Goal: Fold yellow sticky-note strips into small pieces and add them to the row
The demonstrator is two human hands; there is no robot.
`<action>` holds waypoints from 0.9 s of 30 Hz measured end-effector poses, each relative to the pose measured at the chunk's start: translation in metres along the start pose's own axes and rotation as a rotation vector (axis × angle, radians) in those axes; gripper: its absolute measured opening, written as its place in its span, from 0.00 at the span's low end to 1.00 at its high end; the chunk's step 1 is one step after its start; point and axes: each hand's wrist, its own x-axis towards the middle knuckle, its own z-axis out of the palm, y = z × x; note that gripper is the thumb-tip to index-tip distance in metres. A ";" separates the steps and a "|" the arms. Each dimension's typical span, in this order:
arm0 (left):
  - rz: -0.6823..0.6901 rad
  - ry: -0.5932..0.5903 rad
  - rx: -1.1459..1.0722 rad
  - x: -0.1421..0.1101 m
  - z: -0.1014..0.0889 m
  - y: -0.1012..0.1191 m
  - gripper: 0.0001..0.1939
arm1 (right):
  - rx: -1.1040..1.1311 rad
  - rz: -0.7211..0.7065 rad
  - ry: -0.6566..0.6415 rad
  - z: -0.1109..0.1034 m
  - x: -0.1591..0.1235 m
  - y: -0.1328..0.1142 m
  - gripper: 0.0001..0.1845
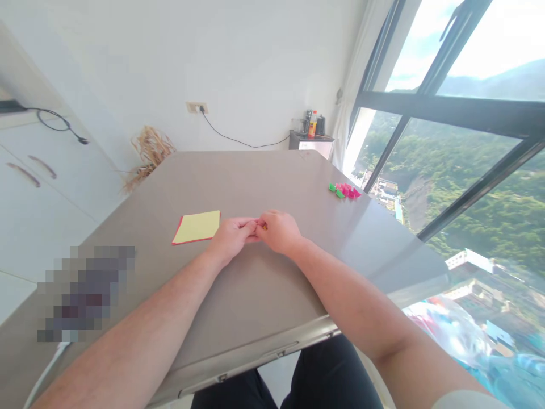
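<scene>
Both my hands meet above the middle of the table, fingers pinched together. Between them is a small piece of reddish paper [252, 239], mostly covered by the fingers; a speck of yellow shows at the right fingertips. My left hand [232, 236] is closed on the paper's left part. From the right, my right hand [279, 230] grips it with curled fingers. Just left of my left hand lies a flat stack of yellow paper [197, 226] with red edges. Several small folded pink pieces [348, 191] and green pieces [336, 190] sit near the table's right edge.
The grey-brown table [255, 176] fills the middle. A blurred-out dark object [91, 289] with a white cable [53, 360] lies at left. Behind the far right corner, a low cabinet [315, 146] carries bottles. Large windows [464, 153] stand right; plastic bags [460, 335] are below.
</scene>
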 end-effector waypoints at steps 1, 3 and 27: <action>0.000 0.000 0.006 0.000 0.000 0.000 0.22 | -0.005 0.002 -0.010 -0.001 0.000 -0.001 0.12; 0.002 0.015 0.020 0.001 0.000 0.000 0.23 | -0.010 0.008 -0.037 -0.003 0.000 -0.002 0.13; 0.076 0.206 -0.081 0.006 -0.011 -0.005 0.11 | 0.306 -0.050 0.162 0.002 -0.005 0.010 0.05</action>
